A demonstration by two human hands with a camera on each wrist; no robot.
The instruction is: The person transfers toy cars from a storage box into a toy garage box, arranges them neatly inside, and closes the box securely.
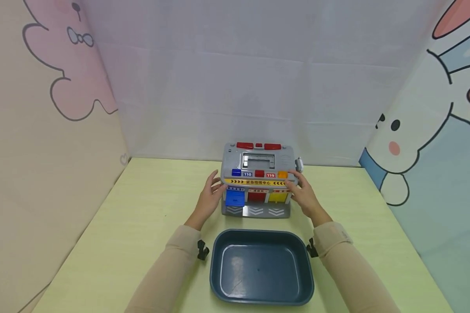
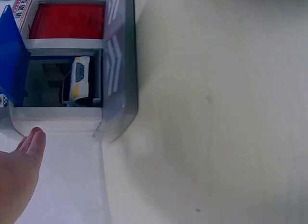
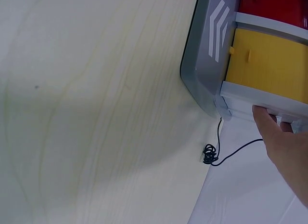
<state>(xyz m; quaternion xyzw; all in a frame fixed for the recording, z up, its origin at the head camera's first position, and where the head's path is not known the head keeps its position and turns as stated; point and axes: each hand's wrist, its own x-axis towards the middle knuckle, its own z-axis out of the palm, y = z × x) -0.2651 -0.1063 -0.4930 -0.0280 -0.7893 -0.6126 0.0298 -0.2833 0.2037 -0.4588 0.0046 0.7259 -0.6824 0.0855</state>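
A grey toy garage [image 1: 235, 163] stands toward the back of the table, between both hands. Its blue door [image 1: 235, 198] is swung up, while the red door [image 2: 67, 20] and yellow door [image 3: 267, 65] are down. Behind the blue door, the left wrist view shows a small white and yellow toy car [image 2: 80, 82] in the compartment. My left hand [image 1: 210, 198] is at the garage's left side, fingers extended and fingertips close to the wall. On the other side, my right hand [image 1: 304, 196] touches the right wall near the roof edge with its fingertips.
A dark blue plastic basin [image 1: 258, 298] sits on the table [image 1: 149, 208] in front of the garage, between the forearms. A thin black coiled cord [image 3: 210, 154] lies beside the garage's right side. A white cloth backdrop [image 1: 203, 100] rises behind the table.
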